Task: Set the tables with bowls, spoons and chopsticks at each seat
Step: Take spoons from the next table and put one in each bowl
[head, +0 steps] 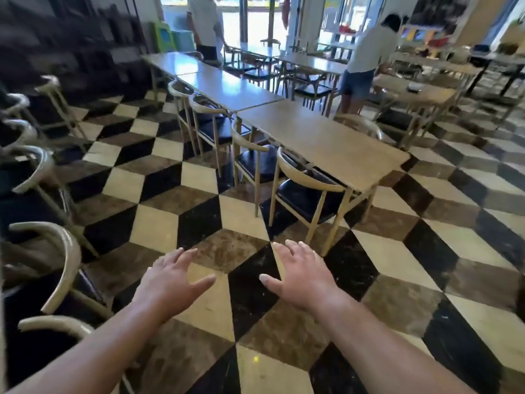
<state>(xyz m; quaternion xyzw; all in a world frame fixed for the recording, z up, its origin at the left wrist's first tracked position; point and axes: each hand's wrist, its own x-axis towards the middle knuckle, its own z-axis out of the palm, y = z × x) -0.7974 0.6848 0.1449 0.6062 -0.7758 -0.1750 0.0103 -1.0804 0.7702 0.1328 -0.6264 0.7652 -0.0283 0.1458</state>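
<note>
A single wide-angle view from the wearer's head, tilted forward and down. Closest, at the bottom edge, both forearms reach into frame with the left hand (170, 282) and right hand (304, 275) over the checkered floor (199, 223). Farther ahead a row of tabletops (321, 140) recedes up and leftward toward bright windows (255, 21). Straight lines bow near the edges.

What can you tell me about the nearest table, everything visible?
The nearest table has a light wood-look rectangular top on slim pale legs, level on the checkered floor. Its top is bare: no bowls, spoons or chopsticks. Its far end butts against the next table in the row. Two chairs with curved pale backs and dark seats are tucked along its left side. Neither hand touches it.
</note>
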